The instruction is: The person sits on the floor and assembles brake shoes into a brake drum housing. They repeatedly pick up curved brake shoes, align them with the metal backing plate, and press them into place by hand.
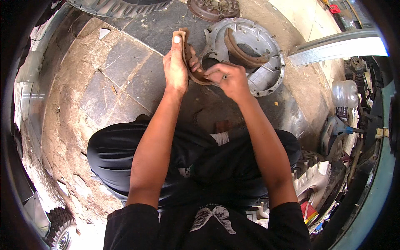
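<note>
My left hand point(176, 68) is wrapped round a curved brown brake shoe point(186, 37), its thumb lying along the upper end. The shoe stands tilted, its curve running down towards my right hand point(233, 80). That hand is closed, its fingertips pinched against the shoe's lower end. A small dark round end shows at the right fingers; what it belongs to I cannot make out. Just beyond, a round grey metal housing point(276, 52) lies on the floor. A second brake shoe point(243, 55) rests on the housing, curved across its opening.
A rusty round plate with bolts point(213, 9) lies behind the housing, and a large tyre point(125, 9) at the far left. On the right are a metal beam point(339, 51), a clear plastic bottle point(345, 93) and toothed metal parts point(314, 177). A small wheel point(62, 231) stands near left.
</note>
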`<action>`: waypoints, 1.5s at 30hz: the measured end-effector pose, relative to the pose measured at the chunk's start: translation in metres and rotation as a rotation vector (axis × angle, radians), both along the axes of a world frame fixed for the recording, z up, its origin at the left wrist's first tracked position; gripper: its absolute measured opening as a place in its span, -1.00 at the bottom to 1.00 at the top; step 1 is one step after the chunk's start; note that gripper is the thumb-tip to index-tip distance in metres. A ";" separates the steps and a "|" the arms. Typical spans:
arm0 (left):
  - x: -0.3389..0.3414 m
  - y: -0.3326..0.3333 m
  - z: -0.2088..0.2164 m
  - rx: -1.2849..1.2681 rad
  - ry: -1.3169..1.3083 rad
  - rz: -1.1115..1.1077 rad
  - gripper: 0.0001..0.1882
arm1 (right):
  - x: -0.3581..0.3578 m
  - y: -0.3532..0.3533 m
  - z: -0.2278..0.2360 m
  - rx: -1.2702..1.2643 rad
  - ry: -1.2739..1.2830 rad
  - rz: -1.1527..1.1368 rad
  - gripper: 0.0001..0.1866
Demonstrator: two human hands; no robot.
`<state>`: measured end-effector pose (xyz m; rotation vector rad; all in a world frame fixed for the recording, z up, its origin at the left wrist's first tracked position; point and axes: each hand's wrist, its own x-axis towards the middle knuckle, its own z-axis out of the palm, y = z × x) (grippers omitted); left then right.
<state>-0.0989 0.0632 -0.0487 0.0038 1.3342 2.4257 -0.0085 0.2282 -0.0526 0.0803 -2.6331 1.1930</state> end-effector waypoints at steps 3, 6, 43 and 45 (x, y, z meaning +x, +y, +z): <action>-0.001 -0.002 0.002 0.042 -0.089 0.065 -0.31 | -0.005 0.016 -0.008 0.127 0.083 0.007 -0.77; -0.005 -0.003 -0.001 0.014 -0.118 0.061 -0.28 | -0.010 0.033 -0.019 0.108 0.079 -0.017 -0.75; -0.022 -0.014 -0.014 0.014 -0.150 -0.008 -0.23 | -0.021 0.057 -0.034 -0.229 -0.494 -0.088 -0.48; -0.021 -0.013 -0.015 0.018 -0.140 -0.003 -0.23 | -0.024 0.054 -0.037 -0.308 -0.522 -0.035 -0.54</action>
